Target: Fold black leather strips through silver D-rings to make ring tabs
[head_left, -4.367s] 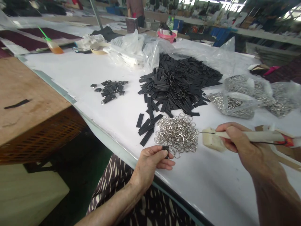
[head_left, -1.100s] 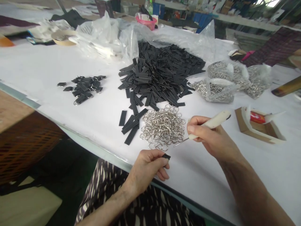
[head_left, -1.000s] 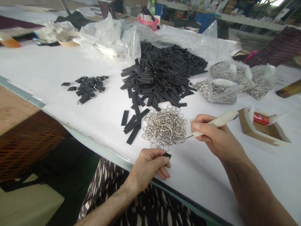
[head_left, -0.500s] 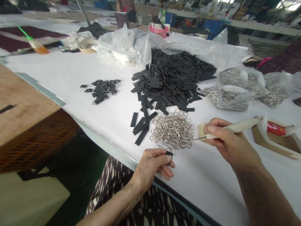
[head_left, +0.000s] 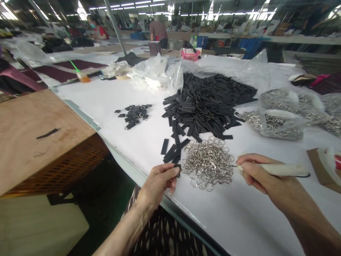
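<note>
My left hand is closed in a pinch on a small folded black strap, just left of a pile of silver D-rings. Whether a ring sits in the fold cannot be made out. My right hand grips a white-handled tool with a thin metal tip, pointed left at the pile's right edge. Behind the rings lies a large heap of cut black straps, with a few loose ones near its front. Farther left is a small group of black straps fitted with rings.
Plastic bags of metal rings stand at the right, near a cardboard box. Clear plastic bags and a bottle of orange liquid lie farther back. A wooden board borders the table's left side. Other people are in the background.
The view has swung left and up. My left hand has moved left from the front of the ring pile with the black strap; the right hand's tool tip is now at the pile's right edge.
</note>
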Available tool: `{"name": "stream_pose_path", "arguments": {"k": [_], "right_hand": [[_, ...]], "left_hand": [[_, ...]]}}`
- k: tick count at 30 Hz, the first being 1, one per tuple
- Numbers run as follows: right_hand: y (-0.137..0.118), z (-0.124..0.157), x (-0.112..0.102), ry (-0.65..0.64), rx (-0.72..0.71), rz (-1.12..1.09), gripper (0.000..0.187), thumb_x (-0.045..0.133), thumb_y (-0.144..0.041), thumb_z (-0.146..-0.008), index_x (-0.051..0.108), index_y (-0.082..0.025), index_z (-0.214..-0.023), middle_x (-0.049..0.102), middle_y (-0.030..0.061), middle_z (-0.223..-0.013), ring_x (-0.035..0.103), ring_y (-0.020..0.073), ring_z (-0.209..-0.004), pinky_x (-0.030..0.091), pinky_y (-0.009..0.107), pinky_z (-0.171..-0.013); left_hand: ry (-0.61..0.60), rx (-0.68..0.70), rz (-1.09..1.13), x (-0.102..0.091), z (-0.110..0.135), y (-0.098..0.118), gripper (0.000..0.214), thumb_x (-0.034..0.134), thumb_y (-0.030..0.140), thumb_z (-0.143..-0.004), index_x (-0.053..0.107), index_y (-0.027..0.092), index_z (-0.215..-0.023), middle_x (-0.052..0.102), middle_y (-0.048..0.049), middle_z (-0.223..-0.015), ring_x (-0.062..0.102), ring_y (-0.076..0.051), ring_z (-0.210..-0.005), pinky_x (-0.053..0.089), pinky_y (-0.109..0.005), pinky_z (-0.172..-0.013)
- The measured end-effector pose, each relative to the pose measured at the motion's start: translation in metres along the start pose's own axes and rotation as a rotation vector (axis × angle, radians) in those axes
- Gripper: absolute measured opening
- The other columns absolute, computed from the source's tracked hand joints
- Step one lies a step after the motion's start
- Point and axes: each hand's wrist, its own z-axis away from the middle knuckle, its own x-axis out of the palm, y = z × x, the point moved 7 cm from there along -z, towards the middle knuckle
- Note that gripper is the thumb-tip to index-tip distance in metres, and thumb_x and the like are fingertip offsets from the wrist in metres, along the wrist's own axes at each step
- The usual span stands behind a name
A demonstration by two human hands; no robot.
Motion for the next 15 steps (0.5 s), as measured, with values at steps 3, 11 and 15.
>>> {"name": "stream_pose_path", "arguments": {"k": [3,11,15], "right_hand": [[0.000,-0.002,0.001,0.016,-0.110,0.165,0.028,0.062,-0.044,-0.072,0.068,-0.022,-0.089,0.065,0.0023,-0.071,0.053,0.0136,-0.053,0.043,0.024,-0.049],[-0.006,0.001,0.004,0.088,-0.194,0.247,0.029,0.058,-0.047,-0.075,0.066,-0.027,-0.094,0.068,0.0015,-0.090,0.062,0.0180,-0.073,0.049,0.024,-0.059],[-0.007,0.002,0.010,0.059,-0.205,0.251,0.026,0.056,-0.044,-0.079,0.064,-0.026,-0.095,0.066,0.0008,-0.074,0.061,0.0162,-0.064,0.047,0.023,-0.053]], "left_hand": [[0.043,0.160,-0.052,-0.021,-0.010,0.040,0.020,0.072,0.014,-0.064,0.065,0.008,-0.081,0.057,0.0010,-0.050,0.050,-0.008,-0.038,0.042,-0.018,-0.037],[0.422,0.573,-0.054,-0.092,-0.049,0.148,0.016,0.054,0.000,-0.066,0.051,0.015,-0.065,0.056,0.0009,-0.062,0.064,-0.012,-0.062,0.054,-0.023,-0.064],[0.378,0.601,-0.236,-0.075,-0.048,0.123,0.011,0.063,0.009,-0.065,0.059,0.016,-0.072,0.058,0.0010,-0.068,0.060,-0.012,-0.057,0.052,-0.025,-0.056]]}}
